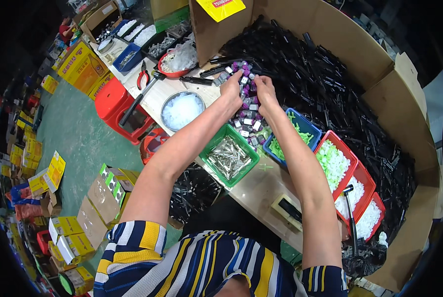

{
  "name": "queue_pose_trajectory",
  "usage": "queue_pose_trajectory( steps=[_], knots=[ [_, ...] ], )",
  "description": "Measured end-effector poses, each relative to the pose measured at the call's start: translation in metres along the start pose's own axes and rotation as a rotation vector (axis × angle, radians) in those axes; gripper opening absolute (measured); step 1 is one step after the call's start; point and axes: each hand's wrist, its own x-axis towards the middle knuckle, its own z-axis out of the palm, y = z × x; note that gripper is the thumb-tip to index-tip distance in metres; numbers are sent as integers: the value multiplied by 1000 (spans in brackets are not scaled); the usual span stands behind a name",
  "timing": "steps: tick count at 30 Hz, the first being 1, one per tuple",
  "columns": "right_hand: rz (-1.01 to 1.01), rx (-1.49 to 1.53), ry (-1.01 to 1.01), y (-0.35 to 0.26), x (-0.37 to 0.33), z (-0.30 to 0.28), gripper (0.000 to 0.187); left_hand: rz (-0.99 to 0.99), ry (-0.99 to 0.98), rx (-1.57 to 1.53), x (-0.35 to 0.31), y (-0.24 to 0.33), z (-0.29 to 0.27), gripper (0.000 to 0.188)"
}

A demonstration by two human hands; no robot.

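Note:
Both my hands reach into a pile of small purple-and-grey blocky parts on the worktable. My left hand is at the left side of the pile, its fingers drawn together and pointing inward. Facing it across the pile, my right hand has its fingers curled against the parts. What either hand grips is too small to make out. Close by the pile stand a green bin of slim silvery metal pieces and a blue bin of bright green plastic pieces, the latter partly behind my right forearm.
A large cardboard wall encloses a heap of black parts. Red bins of white and green pieces line the right. At left lie a metal bowl of clear-white bits, a hammer, pliers and a red stool.

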Motion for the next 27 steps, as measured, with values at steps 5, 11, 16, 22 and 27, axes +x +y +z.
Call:
queue_pose_trajectory(
  steps=[5,11,16,22,27],
  knots=[
    [-90,202,32,-9,-15,6,31,101,54,80,-20,4,10,26],
    [-216,367,46,-42,-41,3,23,417,-76,152,-58,13,28,18],
    [-388,480,90,-74,-67,-1,20,578,-226,114,-104,27,47,15],
    [-576,475,101,-64,-117,-35,17,586,-265,63,-171,3,42,15],
    [-620,339,159,-17,-175,-58,18,530,-194,140,-219,-41,-4,21]
  ],
)
